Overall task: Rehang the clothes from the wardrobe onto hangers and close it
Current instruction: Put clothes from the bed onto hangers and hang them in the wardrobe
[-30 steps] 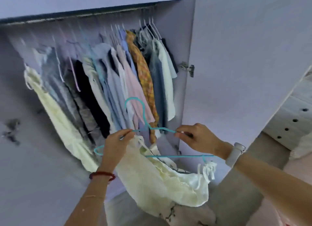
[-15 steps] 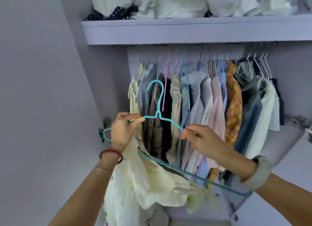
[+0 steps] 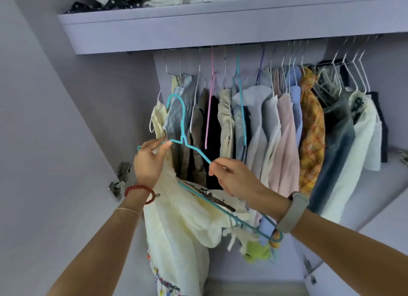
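A thin teal wire hanger (image 3: 185, 128) is held tilted in front of the open wardrobe, its hook just left of the packed row of hung clothes (image 3: 287, 128). Its left shoulder is pinched by the left hand (image 3: 148, 161), its right shoulder by the curled fingers of the right hand (image 3: 237, 181). A soft, crumpled cream garment (image 3: 187, 225) is draped from it. Open room is left between the row and the left wardrobe wall (image 3: 72, 119), under the flat shelf (image 3: 198, 33).
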